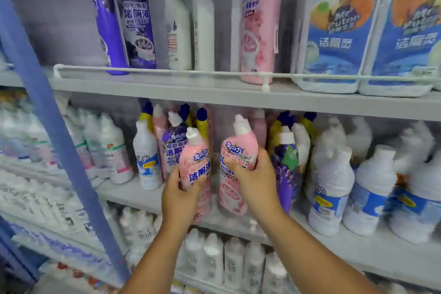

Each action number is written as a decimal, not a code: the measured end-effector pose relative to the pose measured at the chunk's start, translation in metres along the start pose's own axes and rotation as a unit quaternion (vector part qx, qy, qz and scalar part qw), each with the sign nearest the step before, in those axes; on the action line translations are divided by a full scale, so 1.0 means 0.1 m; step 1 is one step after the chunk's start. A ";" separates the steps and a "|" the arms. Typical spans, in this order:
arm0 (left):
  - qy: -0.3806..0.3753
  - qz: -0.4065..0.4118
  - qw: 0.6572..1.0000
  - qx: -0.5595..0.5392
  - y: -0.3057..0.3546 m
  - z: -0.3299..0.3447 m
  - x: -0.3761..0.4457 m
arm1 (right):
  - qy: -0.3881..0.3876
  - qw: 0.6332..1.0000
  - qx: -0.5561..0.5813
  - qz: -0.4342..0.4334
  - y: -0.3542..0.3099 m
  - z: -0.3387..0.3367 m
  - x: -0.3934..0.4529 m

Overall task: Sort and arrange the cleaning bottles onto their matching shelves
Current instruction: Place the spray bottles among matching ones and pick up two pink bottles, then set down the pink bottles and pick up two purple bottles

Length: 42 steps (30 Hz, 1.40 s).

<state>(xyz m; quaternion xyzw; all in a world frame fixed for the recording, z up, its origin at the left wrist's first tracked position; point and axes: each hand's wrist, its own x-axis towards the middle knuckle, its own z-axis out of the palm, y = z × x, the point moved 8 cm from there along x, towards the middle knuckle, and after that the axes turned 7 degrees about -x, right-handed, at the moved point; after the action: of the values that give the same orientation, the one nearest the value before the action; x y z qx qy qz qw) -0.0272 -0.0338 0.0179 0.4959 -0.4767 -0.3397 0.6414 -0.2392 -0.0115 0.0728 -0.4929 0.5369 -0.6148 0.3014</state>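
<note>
Two pink toilet-cleaner bottles with white caps are at the front of the middle shelf (133, 194). My left hand (177, 194) grips the left pink bottle (196, 164) around its lower body. My right hand (254, 180) grips the right pink bottle (239, 150) at its middle, thumb across the label. Both bottles are upright, tilted slightly. Whether their bases touch the shelf is hidden by my hands. On the top shelf (167, 89) stands a matching pink bottle (260, 21) beside white bottles (191, 24) and two purple bottles (124, 19).
Behind the held bottles crowd purple, yellow and pink bottles (176, 131). White bottles with blue labels (331, 184) fill the middle shelf's right side. Large blue-labelled jugs (343, 31) sit at the top right. A blue upright post (55, 124) runs down the left. Lower shelves hold white bottles (222, 258).
</note>
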 end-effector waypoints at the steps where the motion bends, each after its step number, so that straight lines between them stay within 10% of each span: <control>1: -0.003 -0.004 1.000 -0.004 -0.06 0.02 0.08 | 0.017 1.000 -0.005 0.003 0.08 0.06 0.11; 10: -0.118 0.000 0.988 0.095 -0.35 0.21 0.43 | 0.113 0.989 -0.091 0.038 0.48 0.42 0.79; 19: -0.132 -0.005 0.985 0.112 -0.56 0.22 0.60 | 0.043 0.969 -0.225 0.091 0.92 0.61 1.10; 26: -0.120 -0.012 0.983 0.139 -0.79 0.45 0.73 | 0.016 0.991 -0.104 0.080 0.72 0.42 0.38; 34: -0.106 -0.082 0.986 0.098 -0.78 0.52 -0.05 | -0.124 0.979 -0.021 0.157 0.77 -0.50 -0.43; 42: -0.224 -0.084 0.968 -0.072 0.12 1.47 -1.37 | -0.020 0.992 -0.039 0.116 0.66 -2.27 -0.82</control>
<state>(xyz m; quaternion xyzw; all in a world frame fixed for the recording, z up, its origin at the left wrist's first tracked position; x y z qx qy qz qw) -0.2100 0.0481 -0.0006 0.3980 -0.5387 -0.5282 0.5218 -0.4332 0.1287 0.0011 -0.4510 0.6080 -0.5441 0.3617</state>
